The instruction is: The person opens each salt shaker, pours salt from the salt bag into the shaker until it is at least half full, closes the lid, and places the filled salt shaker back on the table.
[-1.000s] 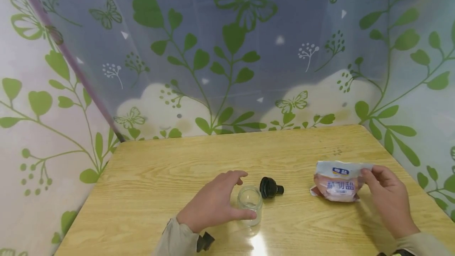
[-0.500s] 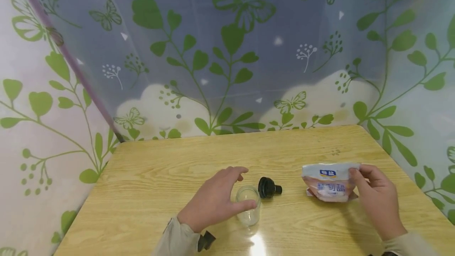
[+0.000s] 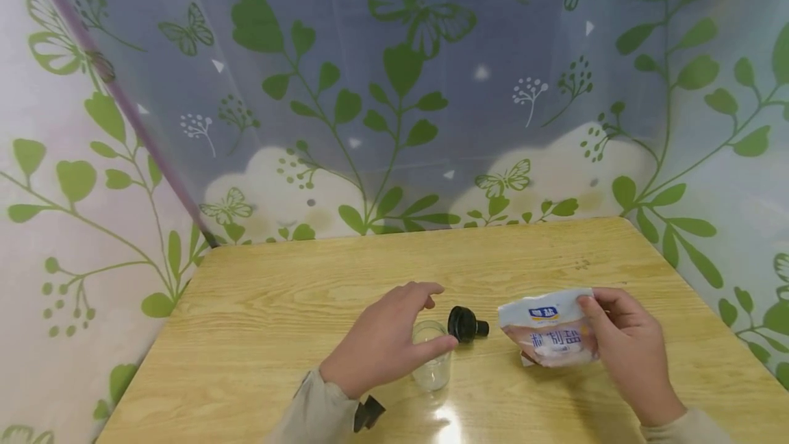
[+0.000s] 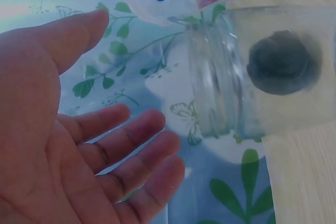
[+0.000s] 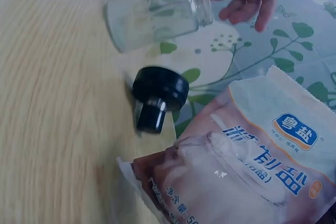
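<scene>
An uncapped clear glass jar (image 3: 433,373) stands upright on the table (image 3: 296,293). Over and beside its mouth hovers my left hand (image 3: 388,341), fingers spread and relaxed; in the left wrist view a gap shows between the fingers and the threaded jar neck (image 4: 210,87). My right hand (image 3: 635,355) pinches the top right corner of a salt bag (image 3: 548,338), thumb in front. The bag is white and pinkish with blue Chinese print, and hangs slightly tilted. Between jar and bag lies a black lid (image 3: 464,325) with a narrow spout, on its side.
Behind the wood-grain table hangs a curtain (image 3: 333,122) printed with green leaves and butterflies. A black wrist-camera mount (image 3: 368,414) juts out at my left sleeve (image 3: 317,406). The table's far edge meets the curtain.
My right hand has carried the salt bag leftward, closer to the lid and jar, and the bag has tilted. My left hand has shifted slightly right over the jar. Jar and lid stay put.
</scene>
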`<state>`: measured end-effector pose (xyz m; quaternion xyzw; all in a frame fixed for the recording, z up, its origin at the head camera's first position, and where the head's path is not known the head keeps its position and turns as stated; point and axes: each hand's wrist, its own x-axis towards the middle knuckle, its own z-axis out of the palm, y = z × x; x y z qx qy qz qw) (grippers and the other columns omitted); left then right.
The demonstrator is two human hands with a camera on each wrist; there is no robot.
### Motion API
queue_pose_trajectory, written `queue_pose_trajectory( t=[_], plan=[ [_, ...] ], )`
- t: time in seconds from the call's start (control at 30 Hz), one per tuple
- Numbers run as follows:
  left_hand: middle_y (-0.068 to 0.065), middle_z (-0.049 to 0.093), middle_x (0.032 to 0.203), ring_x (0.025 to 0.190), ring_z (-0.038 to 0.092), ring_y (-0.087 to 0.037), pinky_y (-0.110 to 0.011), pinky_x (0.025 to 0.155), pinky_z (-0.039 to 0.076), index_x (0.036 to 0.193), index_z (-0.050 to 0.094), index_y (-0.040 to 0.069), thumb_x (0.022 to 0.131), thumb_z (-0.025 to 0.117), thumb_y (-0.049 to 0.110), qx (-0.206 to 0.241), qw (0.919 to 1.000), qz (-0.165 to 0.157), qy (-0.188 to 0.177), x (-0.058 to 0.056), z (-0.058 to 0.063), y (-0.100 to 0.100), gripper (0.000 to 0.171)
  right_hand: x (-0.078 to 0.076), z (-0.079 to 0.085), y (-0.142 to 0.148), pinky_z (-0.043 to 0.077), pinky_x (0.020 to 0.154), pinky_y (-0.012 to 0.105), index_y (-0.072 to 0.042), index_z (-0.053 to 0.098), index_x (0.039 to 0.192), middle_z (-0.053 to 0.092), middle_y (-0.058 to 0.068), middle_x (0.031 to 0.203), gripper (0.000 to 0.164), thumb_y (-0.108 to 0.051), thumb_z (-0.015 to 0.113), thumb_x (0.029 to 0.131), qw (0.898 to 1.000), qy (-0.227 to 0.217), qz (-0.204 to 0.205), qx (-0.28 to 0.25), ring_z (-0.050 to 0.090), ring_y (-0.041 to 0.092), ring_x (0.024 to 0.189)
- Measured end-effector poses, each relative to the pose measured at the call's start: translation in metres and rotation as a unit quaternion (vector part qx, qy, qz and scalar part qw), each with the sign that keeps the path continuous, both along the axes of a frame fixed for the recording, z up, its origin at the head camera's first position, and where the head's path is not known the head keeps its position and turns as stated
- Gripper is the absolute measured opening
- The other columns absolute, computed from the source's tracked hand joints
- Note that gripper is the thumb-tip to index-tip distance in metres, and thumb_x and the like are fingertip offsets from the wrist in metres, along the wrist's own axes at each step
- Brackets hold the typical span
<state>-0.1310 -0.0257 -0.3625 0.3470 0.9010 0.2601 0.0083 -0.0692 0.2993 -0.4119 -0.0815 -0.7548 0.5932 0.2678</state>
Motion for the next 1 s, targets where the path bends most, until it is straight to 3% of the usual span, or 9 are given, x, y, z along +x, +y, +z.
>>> queue_pose_trajectory(
  t=[0.1, 0.33, 0.47, 0.67, 0.8, 1.0],
  plan=[
    [0.009, 0.063, 0.127, 0.114, 0.061, -0.009, -0.037, 0.092, 0.052, 0.147, 0.053, 0.022, 0.098, 0.056, 0.067, 0.000, 0.9999, -0.012, 0.012, -0.001, 0.004, 0.006, 0.066, 0.000, 0.004, -0.011, 0.047, 0.048, 0.019, 0.002, 0.069, 0.105, 0.072, -0.007, 0.081, 0.011, -0.007, 0.066, 0.101, 1.000, 0.007, 0.001, -0.004, 0.059, 0.006, 0.060],
    [0.009, 0.064, 0.128, 0.111, 0.062, -0.005, -0.031, 0.091, 0.054, 0.138, 0.061, 0.021, 0.102, 0.055, 0.059, 0.017, 0.9985, -0.036, 0.037, -0.003, 0.011, 0.026, 0.052, 0.000, 0.016, -0.036, 0.051, 0.049, 0.019, 0.006, 0.067, 0.103, 0.073, 0.000, 0.084, 0.009, -0.002, 0.065, 0.100, 0.994, 0.051, 0.035, -0.086, 0.063, 0.006, 0.064],
    [0.010, 0.066, 0.124, 0.109, 0.063, -0.004, -0.028, 0.090, 0.053, 0.132, 0.064, 0.022, 0.104, 0.057, 0.050, 0.032, 0.9968, -0.048, 0.056, -0.004, 0.014, 0.034, 0.041, -0.002, 0.025, -0.048, 0.051, 0.048, 0.019, 0.007, 0.066, 0.101, 0.073, 0.002, 0.085, 0.010, -0.002, 0.066, 0.100, 0.992, 0.062, 0.036, -0.102, 0.063, 0.008, 0.065],
    [0.013, 0.069, 0.112, 0.099, 0.063, 0.001, -0.021, 0.084, 0.052, 0.117, 0.071, 0.023, 0.106, 0.058, 0.041, 0.077, 0.9929, -0.056, 0.072, -0.007, 0.016, 0.040, 0.025, -0.002, 0.038, -0.061, 0.046, 0.046, 0.018, 0.009, 0.066, 0.101, 0.073, 0.003, 0.083, 0.011, -0.002, 0.066, 0.100, 0.990, 0.069, 0.040, -0.117, 0.059, 0.008, 0.063],
    [0.015, 0.070, 0.099, 0.082, 0.058, 0.004, -0.016, 0.071, 0.049, 0.104, 0.074, 0.023, 0.104, 0.064, 0.032, 0.118, 0.9874, -0.048, 0.095, -0.007, 0.016, 0.044, 0.013, -0.001, 0.040, -0.064, 0.043, 0.045, 0.018, 0.007, 0.066, 0.100, 0.071, 0.003, 0.081, 0.009, -0.002, 0.065, 0.100, 0.988, 0.071, 0.045, -0.131, 0.056, 0.008, 0.060],
    [0.014, 0.067, 0.083, 0.064, 0.049, 0.002, -0.014, 0.059, 0.043, 0.093, 0.075, 0.020, 0.099, 0.072, 0.023, 0.176, 0.9785, -0.043, 0.099, -0.004, 0.016, 0.054, 0.007, -0.002, 0.033, -0.059, 0.052, 0.068, 0.018, 0.009, 0.064, 0.099, 0.071, 0.002, 0.087, 0.007, 0.003, 0.061, 0.101, 0.982, 0.100, 0.060, -0.149, 0.063, 0.009, 0.075]
  ],
)
